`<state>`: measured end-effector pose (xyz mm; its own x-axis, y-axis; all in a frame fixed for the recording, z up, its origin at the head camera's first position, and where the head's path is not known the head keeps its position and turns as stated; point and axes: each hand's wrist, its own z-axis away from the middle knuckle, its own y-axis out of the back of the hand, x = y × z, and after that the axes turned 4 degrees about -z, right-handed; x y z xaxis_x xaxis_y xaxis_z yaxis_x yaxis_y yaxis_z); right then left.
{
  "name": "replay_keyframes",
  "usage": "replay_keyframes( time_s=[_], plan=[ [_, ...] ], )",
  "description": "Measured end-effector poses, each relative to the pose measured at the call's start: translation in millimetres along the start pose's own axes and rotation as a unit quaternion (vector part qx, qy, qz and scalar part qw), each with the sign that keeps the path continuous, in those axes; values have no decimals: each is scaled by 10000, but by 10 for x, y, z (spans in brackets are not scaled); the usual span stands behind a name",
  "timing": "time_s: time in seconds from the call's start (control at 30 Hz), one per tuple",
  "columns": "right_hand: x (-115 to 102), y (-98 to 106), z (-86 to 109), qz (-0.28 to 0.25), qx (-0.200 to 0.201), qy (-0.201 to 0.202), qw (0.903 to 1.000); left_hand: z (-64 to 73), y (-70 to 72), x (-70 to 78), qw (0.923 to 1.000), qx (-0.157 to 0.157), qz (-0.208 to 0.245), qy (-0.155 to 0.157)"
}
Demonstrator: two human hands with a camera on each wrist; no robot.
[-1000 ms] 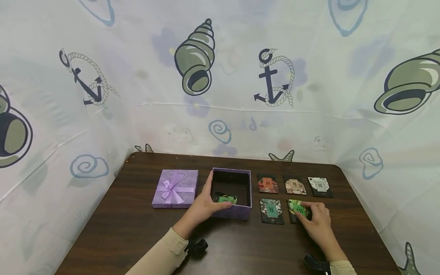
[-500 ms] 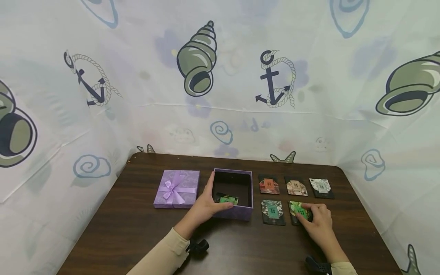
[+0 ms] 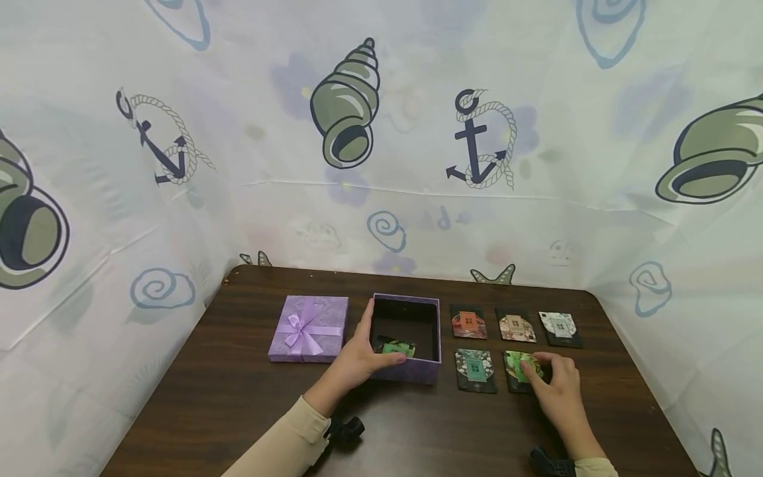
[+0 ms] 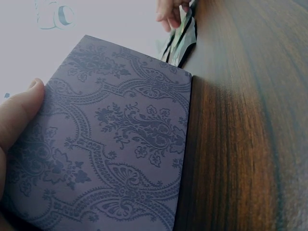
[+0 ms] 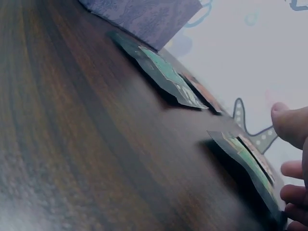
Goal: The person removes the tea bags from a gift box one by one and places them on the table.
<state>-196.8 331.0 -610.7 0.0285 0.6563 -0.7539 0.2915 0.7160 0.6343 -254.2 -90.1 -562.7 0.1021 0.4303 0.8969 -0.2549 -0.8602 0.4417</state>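
Note:
In the head view, my left hand (image 3: 357,361) holds the open purple box (image 3: 420,372) at its near left corner, thumb at the front rim and fingers along the left side. The left wrist view shows the thumb (image 4: 21,113) against the patterned box wall (image 4: 120,130). Inside the box lies a green-printed sachet (image 3: 398,347). My right hand (image 3: 557,391) is over the right edge of another green-printed sachet (image 3: 517,366) on the table, thumb and forefinger apart. In the right wrist view, its fingers are beside that sachet (image 5: 248,163), with a gap to the thumb.
A purple lid (image 3: 324,315) with a ribbon bow lies left of the box. To the right lie flat sachets: teal (image 3: 475,370), red (image 3: 468,322), beige (image 3: 516,326) and white (image 3: 560,329). Patterned cloth (image 3: 417,132) hangs behind the brown table (image 3: 417,437).
My right thumb and forefinger have spread slightly apart over the green-printed sachet. The left hand keeps its hold on the box. The whole head view has shifted a little.

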Motion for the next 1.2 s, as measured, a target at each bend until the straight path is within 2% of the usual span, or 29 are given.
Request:
replay_keyframes(
  time_s=[0.2, 0.3, 0.4, 0.5, 0.6, 0.7, 0.8, 1.03, 1.2],
  plan=[
    [5, -7, -19, -328, 350, -183, 9987, 15, 1, 7, 10000, 21, 3, 1],
    [-5, -21, -11, -293, 756, -170, 9966, 14, -3, 4, 10000, 16, 2, -1],
    [-73, -38, 25, -252, 1247, 53, 9919, 0, -17, -4, 10000, -20, 16, -36],
    [-202, -64, 71, -302, 1499, 464, 9872, -9, -33, 2, 9999, -83, 59, -54],
    [-353, -89, 105, -412, 1501, 733, 9851, -10, -36, 18, 9999, -120, 66, -25],
    [-488, -93, 110, -536, 1480, 774, 9845, -18, -21, 33, 10000, -66, 10, -32],
    [-602, -69, 114, -723, 1404, 631, 9854, -15, 0, 41, 10000, 6, -46, -28],
    [-849, 19, 144, -1576, 908, -109, 9833, 16, -5, 8, 10000, -18, -40, 36],
    [-1045, 49, 116, -1852, 643, 3, 9806, -3, -9, -19, 10000, 9, -1, 41]
  ],
)
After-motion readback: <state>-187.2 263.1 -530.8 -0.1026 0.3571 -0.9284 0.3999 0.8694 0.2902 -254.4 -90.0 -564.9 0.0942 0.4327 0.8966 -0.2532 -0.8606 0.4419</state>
